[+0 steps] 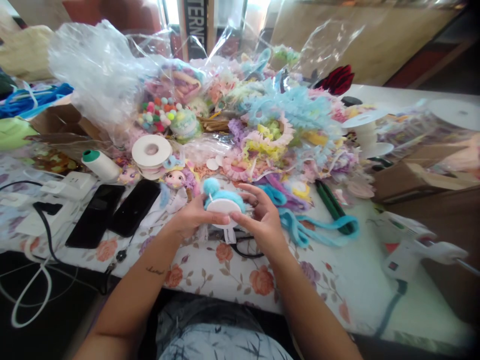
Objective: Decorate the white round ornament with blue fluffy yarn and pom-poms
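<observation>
Round white disc wound with fluffy light-blue chenille (pixel 224 205), pinched between both hands just above the near part of the rose-printed cloth worktop (pixel 225 272). Left hand (pixel 192 218): grip closed on the disc's left rim, thumb laid along the front. Right hand (pixel 262 220): grip closed on the right rim, index finger stretched out over the top.

Probably best handled so: keep the rim pinned from both sides, press the fluffy strand flat with the free finger, spare the small blue pompom (pixel 211 186) at the upper left, and keep the loose blue chenille strand (pixel 322 229) lying to the right clear of tangles.

Just beneath the disc, a small white tag (pixel 229 235), print too small to read. Further left, two black phones (pixel 95 216) and a white tape roll (pixel 151 149); far right, a white glue gun (pixel 412 247). On the left forearm, a small dark tattoo (pixel 155 270), illegible. Only legible writing: white letters "TERN" on a dark upright sign (pixel 195 27) at the back, cut off at both ends.
</observation>
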`<state>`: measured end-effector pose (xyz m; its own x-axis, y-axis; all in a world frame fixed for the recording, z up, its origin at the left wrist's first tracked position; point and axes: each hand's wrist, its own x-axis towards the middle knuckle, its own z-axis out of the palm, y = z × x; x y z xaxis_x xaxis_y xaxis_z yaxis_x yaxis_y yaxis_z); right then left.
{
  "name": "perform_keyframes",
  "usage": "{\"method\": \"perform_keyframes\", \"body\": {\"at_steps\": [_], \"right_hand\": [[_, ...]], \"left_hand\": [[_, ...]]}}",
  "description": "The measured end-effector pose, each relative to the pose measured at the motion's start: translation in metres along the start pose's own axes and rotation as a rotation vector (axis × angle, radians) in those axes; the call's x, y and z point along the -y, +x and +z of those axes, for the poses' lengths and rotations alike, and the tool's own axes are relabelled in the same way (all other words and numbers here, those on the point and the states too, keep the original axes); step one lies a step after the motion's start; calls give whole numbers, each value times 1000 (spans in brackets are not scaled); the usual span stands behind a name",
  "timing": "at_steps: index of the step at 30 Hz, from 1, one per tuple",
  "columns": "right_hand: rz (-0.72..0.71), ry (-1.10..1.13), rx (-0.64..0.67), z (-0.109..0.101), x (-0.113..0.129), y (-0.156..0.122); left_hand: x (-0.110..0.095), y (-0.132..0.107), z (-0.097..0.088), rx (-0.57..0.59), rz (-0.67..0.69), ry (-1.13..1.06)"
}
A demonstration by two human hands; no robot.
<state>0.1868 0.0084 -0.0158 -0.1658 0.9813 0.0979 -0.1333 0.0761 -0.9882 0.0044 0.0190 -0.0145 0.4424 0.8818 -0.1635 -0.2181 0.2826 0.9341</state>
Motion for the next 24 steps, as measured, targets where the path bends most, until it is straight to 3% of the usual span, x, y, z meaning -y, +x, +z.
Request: {"method": "perform_keyframes", "body": {"at_steps": [2, 5, 9, 11, 17, 21, 24], "right_hand": [[-58, -36, 3, -2, 1, 0], [-137, -57, -6, -6, -2, 2], [-199, -79, -59, -11, -6, 5], [-209, -70, -95, -12, -7, 6], [-219, 11, -136, -15, -5, 7], [-227, 23, -185, -19, -5, 8], [-242, 41, -200, -21, -4, 7]], "left_hand": [[3, 1, 4, -34, 28, -1], [6, 1, 10, -199, 137, 133], [8, 0, 10, -437, 432, 472], [8, 0, 6, -488, 592, 605], [11, 3, -3, -503, 1065, 836], [15, 6, -4, -497, 1169, 830], [18, 8, -8, -405, 1267, 831]]}}
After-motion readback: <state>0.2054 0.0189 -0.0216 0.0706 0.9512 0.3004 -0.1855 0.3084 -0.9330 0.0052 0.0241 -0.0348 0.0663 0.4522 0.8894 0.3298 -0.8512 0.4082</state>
